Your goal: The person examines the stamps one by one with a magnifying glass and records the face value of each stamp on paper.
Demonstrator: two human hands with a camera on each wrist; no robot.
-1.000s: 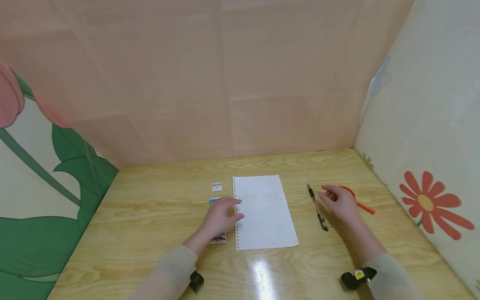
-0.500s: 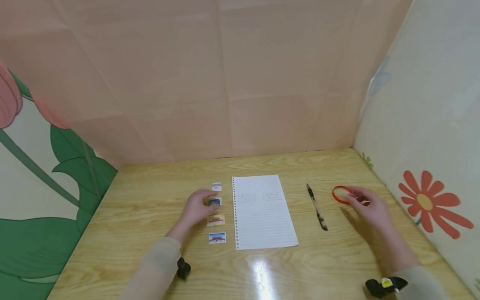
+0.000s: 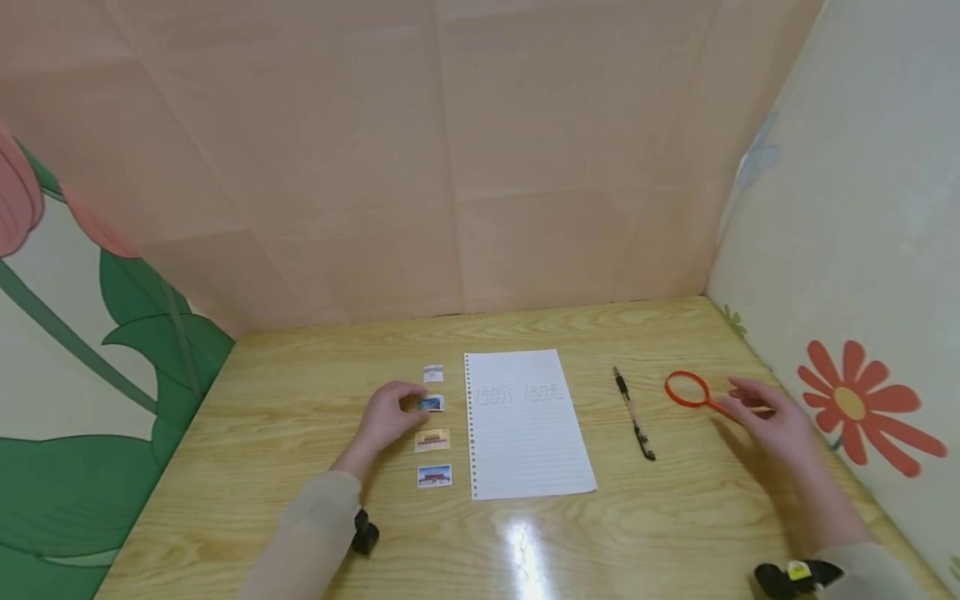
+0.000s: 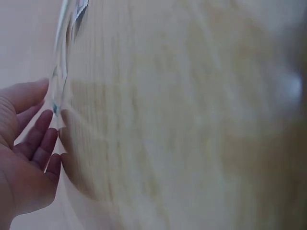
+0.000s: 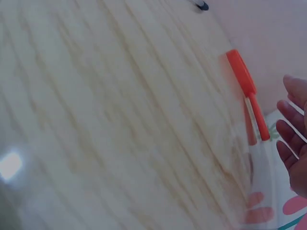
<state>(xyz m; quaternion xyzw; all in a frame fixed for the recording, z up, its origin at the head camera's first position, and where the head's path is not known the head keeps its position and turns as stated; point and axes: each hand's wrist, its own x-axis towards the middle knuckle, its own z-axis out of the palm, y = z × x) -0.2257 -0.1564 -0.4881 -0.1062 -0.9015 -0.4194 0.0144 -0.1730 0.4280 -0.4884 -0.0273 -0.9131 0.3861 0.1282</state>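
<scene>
My left hand (image 3: 387, 416) is at the left of a column of several stamps. Its thumb and fingers are loosely bent and spread at the left edge of a blue-green stamp (image 3: 431, 403); I cannot tell whether they touch it. In the left wrist view the left hand (image 4: 29, 148) is low over the table, thumb apart from fingers. My right hand (image 3: 780, 421) is by the handle of a red-rimmed magnifying glass (image 3: 687, 404), its fingers loosely bent. The right wrist view has a gap between the right hand (image 5: 295, 134) and the magnifying glass (image 5: 243, 76).
A lined sheet of paper (image 3: 529, 450) with handwriting lies mid-table. Between it and the magnifying glass lies a pen (image 3: 632, 410). More stamps are a pale one (image 3: 433, 373), a yellow one (image 3: 432, 440) and a blue-red one (image 3: 435, 476). A flowered wall (image 3: 862, 250) stands right.
My left hand has drawn back left off the paper's edge, uncovering the stamps. My right hand has moved right along the magnifying glass, whose ring now shows fully.
</scene>
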